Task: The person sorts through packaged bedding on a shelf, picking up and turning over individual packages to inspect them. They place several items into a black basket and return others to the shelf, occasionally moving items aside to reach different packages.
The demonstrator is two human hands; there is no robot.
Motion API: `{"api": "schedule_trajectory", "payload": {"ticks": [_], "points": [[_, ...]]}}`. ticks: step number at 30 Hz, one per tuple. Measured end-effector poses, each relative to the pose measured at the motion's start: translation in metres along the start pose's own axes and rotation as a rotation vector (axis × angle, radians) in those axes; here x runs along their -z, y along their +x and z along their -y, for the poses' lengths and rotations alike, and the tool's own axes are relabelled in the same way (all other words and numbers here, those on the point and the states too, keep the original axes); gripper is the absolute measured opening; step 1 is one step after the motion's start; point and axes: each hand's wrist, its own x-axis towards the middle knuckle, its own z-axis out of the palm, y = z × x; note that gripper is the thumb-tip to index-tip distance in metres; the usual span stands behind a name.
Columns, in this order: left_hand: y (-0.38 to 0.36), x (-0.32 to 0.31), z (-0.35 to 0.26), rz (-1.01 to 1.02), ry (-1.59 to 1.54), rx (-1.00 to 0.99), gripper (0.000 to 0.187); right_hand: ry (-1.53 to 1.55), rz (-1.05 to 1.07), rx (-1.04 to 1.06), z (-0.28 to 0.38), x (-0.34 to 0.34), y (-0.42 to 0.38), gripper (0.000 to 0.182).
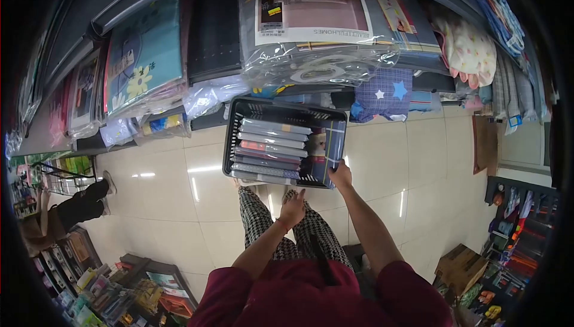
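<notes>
A black plastic shopping basket (229, 141) sits in front of my legs, below the shelf. Inside it, a row of flat plastic-wrapped packs (272, 144) stands on edge, filling the left and middle. At the basket's right end is a blue plaid flat pack (336, 141), upright against the wall. My right hand (341, 176) is closed on the near end of this plaid pack, at the basket's near right corner. My left hand (292, 210) hovers just short of the basket's near side, thumb apart from the fingers, holding nothing; some fingers are hard to make out.
Shelves ahead carry bagged bedding, including a large clear bag (317, 46), a teal flower pack (143, 58) and a starred plaid fabric piece (382, 93). Another person's legs (86, 201) are at the left. A cardboard box (460, 269) stands lower right on the tiled floor (382, 159).
</notes>
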Motion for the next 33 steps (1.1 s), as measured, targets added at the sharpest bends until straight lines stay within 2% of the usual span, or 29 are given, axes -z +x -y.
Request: {"api": "schedule_trajectory", "payload": {"ticks": [4, 5, 6, 7, 8, 9, 10, 11, 12, 15, 17, 19, 20, 22, 24, 25, 26, 27, 28, 29, 30, 31, 33], "points": [[0.020, -0.016, -0.015, 0.168, 0.029, -0.014, 0.059, -0.120, -0.060, -0.074, 0.003, 0.014, 0.001, 0.051], [0.019, -0.041, -0.013, 0.142, 0.057, -0.121, 0.059, -0.133, -0.051, -0.017, -0.003, 0.013, 0.007, 0.048], [0.016, -0.027, -0.025, 0.095, -0.014, -0.107, 0.060, -0.183, 0.025, -0.009, -0.031, -0.010, 0.030, 0.050], [0.012, -0.011, -0.038, 0.048, -0.086, -0.096, 0.061, -0.011, 0.000, 0.059, -0.049, -0.020, 0.038, 0.049], [0.008, -0.006, -0.034, -0.001, 0.093, -0.243, 0.065, -0.003, 0.088, 0.136, -0.042, -0.020, 0.046, 0.046], [0.007, -0.012, -0.029, -0.060, 0.226, -0.330, 0.068, -0.214, 0.128, 0.063, -0.020, -0.007, 0.043, 0.043], [0.007, 0.001, -0.033, 0.043, 0.165, -0.228, 0.062, -0.183, 0.069, 0.081, -0.064, -0.044, 0.074, 0.046], [0.001, 0.004, -0.029, 0.027, 0.139, -0.195, 0.063, -0.315, 0.211, 0.040, -0.048, -0.020, 0.063, 0.070], [0.000, 0.011, -0.029, 0.012, 0.110, -0.180, 0.064, -0.334, 0.333, -0.085, -0.046, -0.016, 0.066, 0.073], [-0.017, 0.095, -0.053, 0.200, 0.166, -0.097, 0.062, -0.348, 0.173, -0.064, -0.010, 0.022, 0.032, 0.064], [-0.014, 0.098, -0.033, 0.012, 0.098, -0.161, 0.059, -0.206, 0.028, 0.031, 0.007, 0.048, 0.010, 0.051], [-0.023, 0.128, -0.031, -0.195, 0.113, -0.232, 0.055, -0.110, 0.020, 0.285, 0.007, 0.073, 0.007, 0.045], [-0.032, 0.162, -0.041, -0.171, 0.071, -0.214, 0.054, -0.065, 0.018, 0.408, 0.006, 0.086, 0.010, 0.042], [-0.048, 0.225, -0.061, -0.129, -0.015, -0.178, 0.052, 0.239, 0.063, 0.520, 0.023, 0.129, 0.020, 0.023], [-0.051, 0.254, -0.063, -0.308, -0.063, -0.245, 0.051, 0.261, -0.017, 0.781, 0.081, 0.202, 0.006, 0.016], [-0.045, 0.267, -0.063, -0.357, -0.065, -0.308, 0.051, 0.258, -0.268, 0.927, 0.114, 0.238, -0.013, 0.013], [-0.042, 0.282, -0.065, -0.391, -0.070, -0.376, 0.051, 0.318, -0.343, 0.939, 0.178, 0.294, -0.073, 0.012], [-0.041, 0.306, -0.071, -0.526, -0.041, -0.502, 0.052, 0.516, -0.360, 0.997, 0.214, 0.326, -0.092, 0.011], [-0.032, 0.340, -0.086, -0.650, -0.025, -0.642, 0.052, 0.469, -0.436, 0.952, 0.247, 0.358, -0.114, 0.013], [-0.048, 0.392, -0.121, -0.506, -0.100, -0.551, 0.047, 0.521, -0.665, 1.050, 0.281, 0.375, -0.135, 0.017], [-0.039, 0.407, -0.127, -0.667, -0.031, -0.650, 0.043, 0.364, -0.780, 1.133, 0.308, 0.398, -0.149, 0.022], [-0.038, 0.432, -0.141, -0.724, 0.007, -0.704, 0.042, 0.395, -0.863, 1.226, 0.332, 0.406, -0.148, 0.027], [-0.040, 0.486, -0.174, -0.854, 0.077, -0.855, 0.041, 0.155, -1.040, 1.137, 0.363, 0.411, -0.122, 0.043]]}}
